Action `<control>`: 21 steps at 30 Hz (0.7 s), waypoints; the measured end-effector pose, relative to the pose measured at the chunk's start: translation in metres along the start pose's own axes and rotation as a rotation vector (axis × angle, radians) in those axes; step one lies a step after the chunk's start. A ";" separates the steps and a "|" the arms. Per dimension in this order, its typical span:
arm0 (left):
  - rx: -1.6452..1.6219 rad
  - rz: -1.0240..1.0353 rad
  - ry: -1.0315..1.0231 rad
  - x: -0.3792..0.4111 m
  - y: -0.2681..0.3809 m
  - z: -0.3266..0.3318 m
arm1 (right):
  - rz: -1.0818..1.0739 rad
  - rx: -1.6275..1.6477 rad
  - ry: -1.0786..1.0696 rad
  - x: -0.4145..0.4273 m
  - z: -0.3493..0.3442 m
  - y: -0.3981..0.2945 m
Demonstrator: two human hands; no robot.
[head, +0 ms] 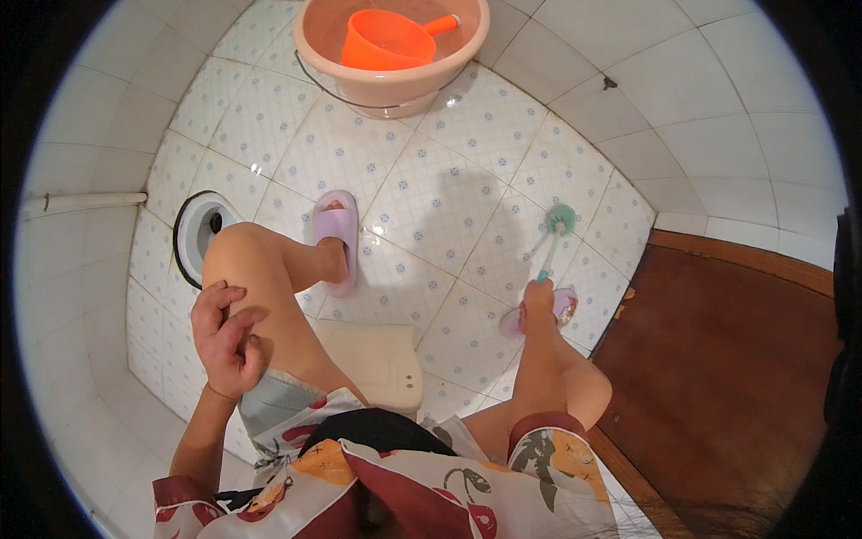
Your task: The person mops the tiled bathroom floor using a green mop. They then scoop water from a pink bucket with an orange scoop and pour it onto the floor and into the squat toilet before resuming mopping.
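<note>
My right hand (pixel 539 303) grips the handle of a toilet-type brush (pixel 555 246) with a pale shaft. Its round green bristle head (pixel 560 219) is over the patterned floor tiles (pixel 431 195), and seems to touch them. Over my bent left thigh is my left hand (pixel 229 340), fingers loosely curled and apart, with nothing in it. My left foot wears a lilac slipper (pixel 340 242). Another lilac slipper (pixel 567 306) shows beneath my right hand, partly hidden by it.
Ahead stands a peach plastic basin (pixel 384 91) holding an orange dipper (pixel 387 40). Left of my knee is a white toilet bowl or floor drain (pixel 199 232) with a dark rim. Between my legs sits a cream plastic stool (pixel 377 357). At right is a brown door (pixel 714 350).
</note>
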State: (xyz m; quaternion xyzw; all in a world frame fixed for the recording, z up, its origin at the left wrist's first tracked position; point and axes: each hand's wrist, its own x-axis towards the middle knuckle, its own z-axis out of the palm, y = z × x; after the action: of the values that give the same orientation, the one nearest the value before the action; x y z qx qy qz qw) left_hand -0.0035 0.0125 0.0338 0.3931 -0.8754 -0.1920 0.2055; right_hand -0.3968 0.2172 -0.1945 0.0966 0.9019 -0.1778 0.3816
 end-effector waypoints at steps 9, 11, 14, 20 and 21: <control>-0.018 0.009 -0.019 0.012 0.007 0.002 | -0.617 -0.580 -0.285 -0.087 0.170 -0.088; -0.002 0.017 -0.039 0.015 0.007 0.004 | -0.646 -0.604 -0.434 -0.143 0.194 -0.122; 0.019 0.054 -0.069 0.018 0.009 0.002 | -0.623 -0.681 -0.507 -0.152 0.203 -0.127; -0.017 0.016 -0.069 0.010 0.002 -0.003 | -0.572 -0.545 -0.089 -0.030 0.104 -0.038; -0.016 0.000 -0.070 0.006 0.000 -0.003 | -0.416 -0.507 -0.079 -0.026 0.072 -0.039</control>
State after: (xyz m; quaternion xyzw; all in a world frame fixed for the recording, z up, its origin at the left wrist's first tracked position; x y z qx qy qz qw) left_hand -0.0059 0.0077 0.0377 0.3845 -0.8805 -0.2128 0.1779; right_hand -0.3437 0.1522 -0.2124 -0.1948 0.9023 -0.0255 0.3836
